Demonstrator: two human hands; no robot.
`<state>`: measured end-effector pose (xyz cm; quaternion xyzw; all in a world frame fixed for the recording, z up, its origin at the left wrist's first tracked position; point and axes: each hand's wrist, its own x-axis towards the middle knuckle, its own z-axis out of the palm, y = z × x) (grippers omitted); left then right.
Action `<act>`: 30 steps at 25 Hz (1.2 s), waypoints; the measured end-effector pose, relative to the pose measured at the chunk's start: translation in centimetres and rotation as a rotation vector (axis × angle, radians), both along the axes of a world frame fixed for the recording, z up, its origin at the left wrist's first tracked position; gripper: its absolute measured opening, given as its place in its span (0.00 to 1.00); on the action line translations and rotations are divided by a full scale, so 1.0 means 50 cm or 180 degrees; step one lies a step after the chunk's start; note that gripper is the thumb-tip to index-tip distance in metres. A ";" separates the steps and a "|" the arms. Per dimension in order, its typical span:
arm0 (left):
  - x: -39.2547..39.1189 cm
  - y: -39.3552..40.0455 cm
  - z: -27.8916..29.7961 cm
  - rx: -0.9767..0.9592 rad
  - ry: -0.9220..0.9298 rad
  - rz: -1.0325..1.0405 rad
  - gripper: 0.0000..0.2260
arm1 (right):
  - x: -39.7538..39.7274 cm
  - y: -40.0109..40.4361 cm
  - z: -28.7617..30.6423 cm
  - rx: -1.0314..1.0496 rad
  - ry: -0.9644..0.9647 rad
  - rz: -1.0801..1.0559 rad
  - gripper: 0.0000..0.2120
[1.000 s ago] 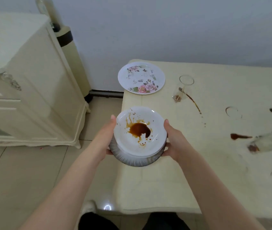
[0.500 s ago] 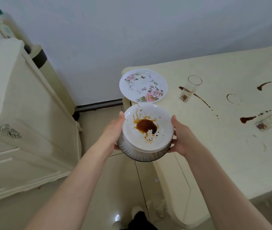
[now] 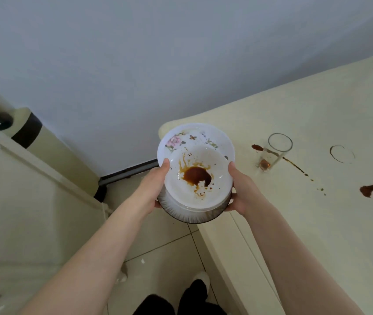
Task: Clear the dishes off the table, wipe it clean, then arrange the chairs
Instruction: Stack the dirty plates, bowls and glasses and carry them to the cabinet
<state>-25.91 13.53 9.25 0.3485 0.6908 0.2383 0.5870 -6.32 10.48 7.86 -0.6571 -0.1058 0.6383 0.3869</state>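
1. Head view, hands: the left hand (image 3: pixel 151 189) gripped the left side of a stack of dishes (image 3: pixel 195 189), thumb on the upper rim. The right hand (image 3: pixel 241 189) gripped the right side in the same manner.
2. Head view, stack: a white plate (image 3: pixel 181 189) with a pool of brown sauce (image 3: pixel 197 176) sat on top; beneath it was a bowl (image 3: pixel 185 215) with a dark ribbed outer wall. The stack was held in the air at the near-left corner of the tabletop (image 3: pixel 294 223), partly over the floor (image 3: pixel 169 251).
3. Head view, floral plate (image 3: pixel 187 138): it lay on the corner of the tabletop, against the wall; the held stack hid its near part.
4. Head view, glass (image 3: pixel 276 152): it stood upright on the tabletop to the right of the floral plate, with brown residue at its base. Brown spills (image 3: pixel 371 190) and a ring mark (image 3: pixel 341 154) marked the surface to its right.
5. Head view, surroundings: a cream cabinet (image 3: pixel 21 201) stood on the left, across the tiled floor.
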 end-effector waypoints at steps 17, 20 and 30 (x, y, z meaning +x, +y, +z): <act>-0.001 0.365 -0.119 -0.0443 0.0105 -0.1021 0.24 | -0.042 0.248 -0.078 -0.0082 -0.0003 -0.0842 0.16; -0.010 0.373 -0.129 -0.0460 0.0201 -0.1223 0.25 | -0.045 0.246 -0.087 0.0056 -0.0250 -0.0642 0.16; -0.006 0.367 -0.125 -0.0483 0.0309 -0.1437 0.25 | -0.066 0.212 -0.115 0.0107 -0.0619 -0.0786 0.16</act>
